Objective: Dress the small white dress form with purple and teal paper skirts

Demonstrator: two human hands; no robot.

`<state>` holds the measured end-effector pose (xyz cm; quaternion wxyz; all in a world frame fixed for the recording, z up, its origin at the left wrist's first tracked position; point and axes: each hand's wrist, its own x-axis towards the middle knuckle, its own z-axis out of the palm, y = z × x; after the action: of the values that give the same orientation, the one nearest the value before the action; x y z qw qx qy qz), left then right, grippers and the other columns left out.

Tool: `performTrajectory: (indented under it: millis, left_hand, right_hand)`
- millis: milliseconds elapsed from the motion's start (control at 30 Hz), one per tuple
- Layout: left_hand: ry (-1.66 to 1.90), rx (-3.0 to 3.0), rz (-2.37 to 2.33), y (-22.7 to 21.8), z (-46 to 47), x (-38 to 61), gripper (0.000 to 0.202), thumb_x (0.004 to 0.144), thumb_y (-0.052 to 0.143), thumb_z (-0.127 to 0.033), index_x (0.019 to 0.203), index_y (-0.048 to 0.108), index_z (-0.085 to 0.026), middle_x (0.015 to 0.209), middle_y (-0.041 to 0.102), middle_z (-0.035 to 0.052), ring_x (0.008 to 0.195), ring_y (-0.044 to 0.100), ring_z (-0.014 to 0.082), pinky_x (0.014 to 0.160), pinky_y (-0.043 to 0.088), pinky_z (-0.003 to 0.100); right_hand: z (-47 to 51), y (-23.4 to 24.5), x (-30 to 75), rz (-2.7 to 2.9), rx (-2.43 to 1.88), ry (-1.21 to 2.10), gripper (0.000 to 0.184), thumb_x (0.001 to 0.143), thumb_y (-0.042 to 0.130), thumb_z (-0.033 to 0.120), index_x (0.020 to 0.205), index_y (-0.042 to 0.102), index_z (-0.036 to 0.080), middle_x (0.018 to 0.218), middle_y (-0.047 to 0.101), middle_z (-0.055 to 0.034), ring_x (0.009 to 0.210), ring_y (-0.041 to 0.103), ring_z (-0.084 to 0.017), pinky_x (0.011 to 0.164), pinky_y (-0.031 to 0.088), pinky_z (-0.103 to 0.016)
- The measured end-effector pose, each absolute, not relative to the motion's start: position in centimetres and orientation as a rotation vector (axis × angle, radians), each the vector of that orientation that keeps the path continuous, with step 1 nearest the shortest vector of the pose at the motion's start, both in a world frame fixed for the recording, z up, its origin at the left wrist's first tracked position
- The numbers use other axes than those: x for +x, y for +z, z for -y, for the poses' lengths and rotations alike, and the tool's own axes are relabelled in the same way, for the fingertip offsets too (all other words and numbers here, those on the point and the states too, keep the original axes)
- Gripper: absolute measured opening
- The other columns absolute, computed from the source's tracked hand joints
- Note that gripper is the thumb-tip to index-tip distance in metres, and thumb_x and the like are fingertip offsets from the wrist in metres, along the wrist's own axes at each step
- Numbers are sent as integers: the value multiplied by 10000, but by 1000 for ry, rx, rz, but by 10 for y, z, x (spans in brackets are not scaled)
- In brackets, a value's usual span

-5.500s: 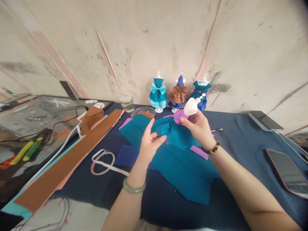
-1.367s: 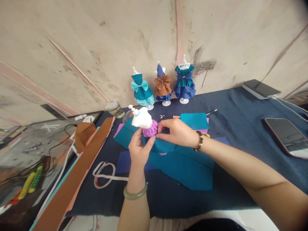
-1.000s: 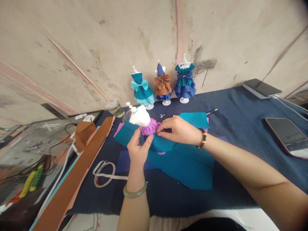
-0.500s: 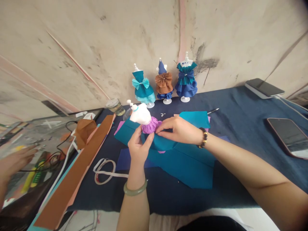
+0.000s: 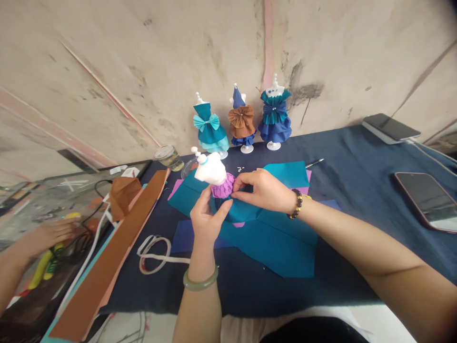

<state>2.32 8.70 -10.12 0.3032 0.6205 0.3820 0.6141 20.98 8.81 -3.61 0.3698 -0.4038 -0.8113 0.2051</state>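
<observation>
A small white dress-form mannequin (image 5: 211,168) leans to the left above the teal cloth, a gathered purple fabric skirt (image 5: 223,186) around its lower part. My left hand (image 5: 208,214) is closed around it from below, thumb and fingers on either side. The thumb and fingertips of my right hand (image 5: 262,189) pinch at the right edge of the purple fabric. Beneath both hands lie teal fabric pieces (image 5: 278,243), with bits of purple and blue cloth showing under them. Exactly what the right fingertips grip is too small to make out.
Three dressed mini mannequins (image 5: 242,121) stand along the wall. A brown fabric strip (image 5: 117,252), a roll of white tape (image 5: 153,255) and a glass jar (image 5: 169,158) are on the left. Phones (image 5: 428,200) lie to the right. Another person's hand (image 5: 53,236) is at far left.
My right fingers have shifted slightly along the purple skirt's edge, and the mannequin has turned a little more upright. At far left, the other person's hand has moved to the right.
</observation>
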Motion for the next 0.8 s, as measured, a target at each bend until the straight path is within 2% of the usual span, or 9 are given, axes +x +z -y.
performTrajectory:
  millis: [300,433,600,800]
  left_hand:
    - [1621,1676,-1124,-102,-87,22,483,752,758,-305,1191,663,-130,1140,724,123,1090,675,275,1027,504,412]
    - [1632,1650,-1077,-99,-87,23,461,761,751,-308,1175,666,-124,1106,734,119,1055,688,262,1001,523,399]
    - [1616,1660,-1065,-100,-87,23,467,766,752,-301,1193,664,-135,1151,722,114,1098,672,273,1032,503,408]
    - [1599,1680,-1081,-103,-87,20,492,773,747,-308,1226,650,-142,1192,709,116,1147,649,291,1060,478,433]
  right_hand:
    - [-91,-33,215,2118,-1012,559,55,840,696,207,830,714,157,840,755,-29,767,687,-149,712,463,-251]
    - [-90,-28,220,2176,-931,571,90,860,657,168,872,745,154,926,766,-54,840,699,-160,775,500,-267]
    - [-86,-24,219,2241,-866,592,134,882,626,168,923,753,173,1001,755,-53,925,695,-165,855,504,-292]
    - [-86,-28,217,2219,-852,607,120,871,615,143,907,729,155,955,739,-56,875,680,-154,819,506,-285]
